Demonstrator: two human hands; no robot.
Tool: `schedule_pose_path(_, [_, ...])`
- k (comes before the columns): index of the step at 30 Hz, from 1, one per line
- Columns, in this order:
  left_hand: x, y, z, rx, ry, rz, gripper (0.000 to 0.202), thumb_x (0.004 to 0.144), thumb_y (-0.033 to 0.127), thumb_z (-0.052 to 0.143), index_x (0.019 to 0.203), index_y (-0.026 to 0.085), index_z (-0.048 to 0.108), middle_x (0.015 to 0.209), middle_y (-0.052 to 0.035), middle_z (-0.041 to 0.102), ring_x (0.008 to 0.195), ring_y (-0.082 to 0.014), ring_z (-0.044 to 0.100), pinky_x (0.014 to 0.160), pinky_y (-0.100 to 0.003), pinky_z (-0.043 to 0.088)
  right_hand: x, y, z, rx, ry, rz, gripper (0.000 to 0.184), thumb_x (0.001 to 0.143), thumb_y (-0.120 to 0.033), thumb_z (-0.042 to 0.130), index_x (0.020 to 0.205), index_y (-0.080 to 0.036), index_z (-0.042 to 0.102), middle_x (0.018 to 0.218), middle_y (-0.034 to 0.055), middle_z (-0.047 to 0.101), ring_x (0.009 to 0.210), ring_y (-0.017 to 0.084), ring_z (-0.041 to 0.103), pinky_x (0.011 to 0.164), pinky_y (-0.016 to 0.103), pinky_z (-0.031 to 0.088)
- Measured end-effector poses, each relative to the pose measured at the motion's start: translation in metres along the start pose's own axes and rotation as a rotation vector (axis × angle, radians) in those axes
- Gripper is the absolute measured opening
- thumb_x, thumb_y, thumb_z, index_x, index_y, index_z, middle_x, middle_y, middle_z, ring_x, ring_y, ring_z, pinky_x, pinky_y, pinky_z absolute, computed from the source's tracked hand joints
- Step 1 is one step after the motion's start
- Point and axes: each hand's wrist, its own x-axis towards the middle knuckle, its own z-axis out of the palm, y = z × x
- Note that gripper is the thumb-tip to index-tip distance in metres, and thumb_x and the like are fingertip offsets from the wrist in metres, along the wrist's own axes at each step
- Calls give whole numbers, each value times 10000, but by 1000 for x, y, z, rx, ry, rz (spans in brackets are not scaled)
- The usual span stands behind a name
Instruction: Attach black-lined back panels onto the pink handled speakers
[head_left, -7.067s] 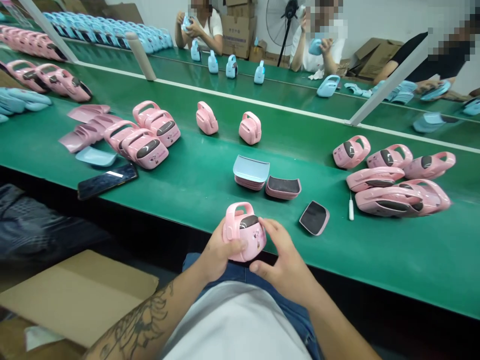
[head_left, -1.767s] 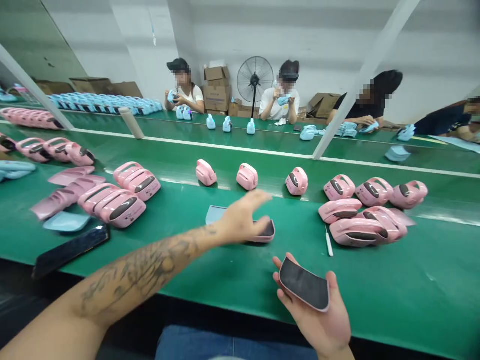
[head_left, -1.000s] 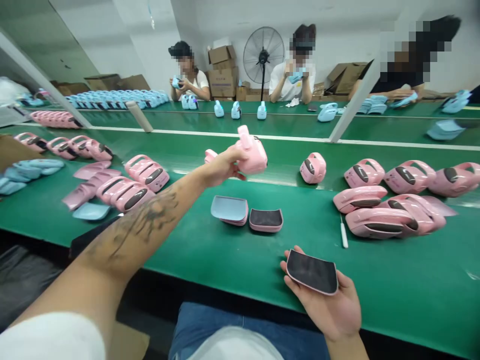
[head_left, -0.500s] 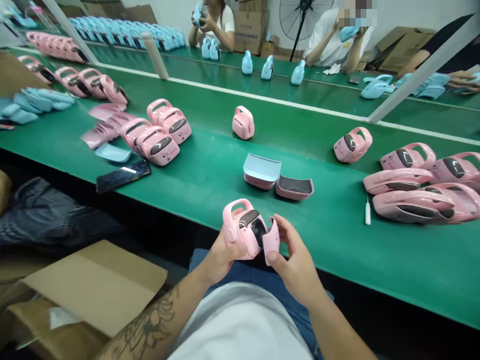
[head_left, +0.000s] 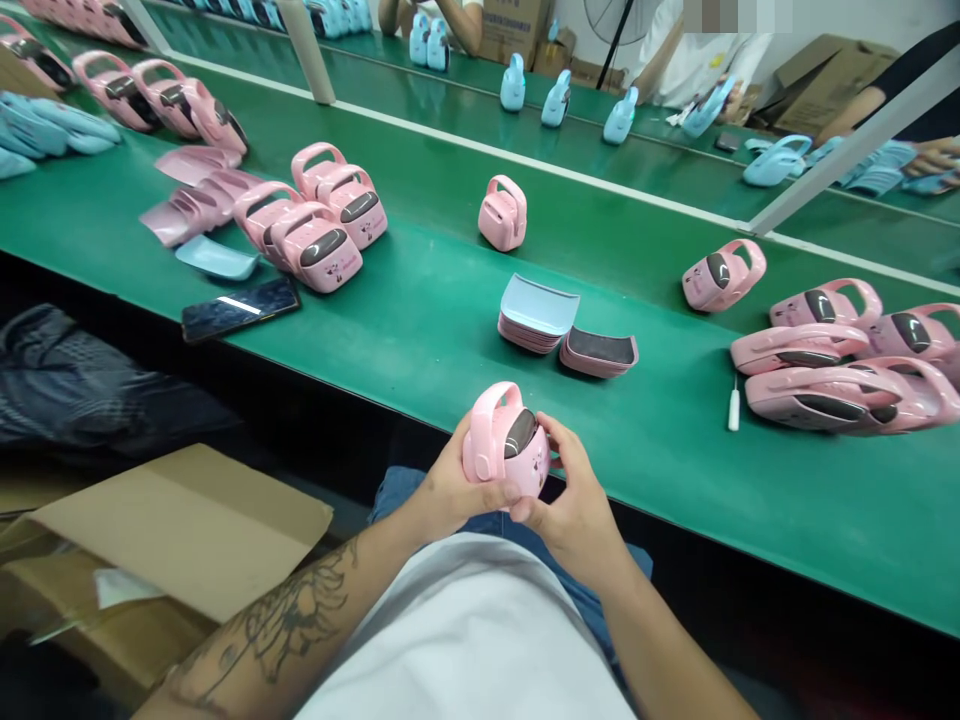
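Note:
Just off the bench's front edge, a small pink speaker with a loop handle and a dark top panel is held between both hands. My left hand wraps its left side, thumb along the lower front. On the right, my right hand grips the pink front cover, which now lies against the speaker's face; fingers are at its top edge and the thumb at its bottom. Beyond the hands stand a stack of curved covers with a light-blue one on top and a second stack with a dark lining.
The green bench carries pink speakers at left and more at right. A phone lies near the front edge, a white-handled tool at right. A cardboard box sits below left. Co-workers handle blue units across the bench.
My right hand has brought the front cover leftward onto the speaker, hiding the round black driver that showed before. The view has tipped downward. A co-worker opposite has lowered a blue piece.

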Motion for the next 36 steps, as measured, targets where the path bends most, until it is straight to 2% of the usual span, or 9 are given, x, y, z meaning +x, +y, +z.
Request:
schedule_pose_path(4, [1,7,1,19,20,11,950,746,329,937,1571,252,472,1384,-126,663,1222,-310,666,1016,-420,566,-4,5,-7,-109,-69,-129,1118,768,-896,679,1634,-257,377,1627,215,466,1469,420,519,1184,659,475])
schedule_pose_path(7, [2,8,-1,-44,-28,26,860,779,325,908,1537,241,511,1273,-119,717,1128,-292,707,968,-402,577,-4,6,-19,-293,-110,-358,925,901,-663,754,1657,-311,353,1709,211,351,1556,440,413,1183,703,452])
schedule_pose_path(10, [3,6,-3,-123,-83,-29,793,813,332,882,1512,227,522,1244,-131,733,1078,-280,727,934,-383,583,2,4,-29,-390,-87,-663,670,953,-337,786,1557,-313,498,1571,188,496,1446,385,533,1142,646,502])
schedule_pose_path(12, [4,4,-3,-169,-102,-90,764,829,349,868,1498,214,525,1231,-138,738,1065,-274,731,912,-367,586,6,1,-33,-402,-72,-780,563,939,-266,792,1464,-284,589,1431,172,572,1305,349,615,1078,597,551])
schedule_pose_path(20, [3,6,8,-235,-165,-162,779,802,399,891,1456,216,509,1248,-158,724,1103,-312,726,925,-401,574,6,-8,-41,-348,-163,-732,439,891,-187,818,1304,-236,676,1274,142,560,1113,275,653,851,419,664])
schedule_pose_path(24, [-1,7,12,-214,-133,-135,692,806,406,900,1375,204,561,1165,-134,742,1038,-272,733,903,-376,580,6,-10,-45,-364,-241,-730,491,885,-172,818,1337,-246,639,1259,143,557,1077,282,652,799,436,680])
schedule_pose_path(27, [-3,10,14,-199,-132,-170,719,821,424,896,1399,212,524,1177,-131,721,1053,-266,723,901,-370,573,5,-10,-47,-360,-281,-710,533,898,-192,820,1379,-271,604,1272,150,549,1079,294,656,761,442,690])
schedule_pose_path(32, [-4,22,19,-166,-150,-248,815,750,400,956,1400,258,485,1223,-123,693,1098,-284,709,878,-372,565,3,-8,-49,-348,-269,-704,543,883,-202,840,1368,-293,616,1284,140,552,1105,296,664,812,458,684])
schedule_pose_path(36, [-7,32,30,-161,-105,-260,805,741,390,957,1387,259,495,1172,-95,687,1038,-257,703,814,-334,559,0,-6,-51,-343,-228,-736,491,892,-246,841,1340,-292,648,1269,134,552,1112,294,650,818,449,660])
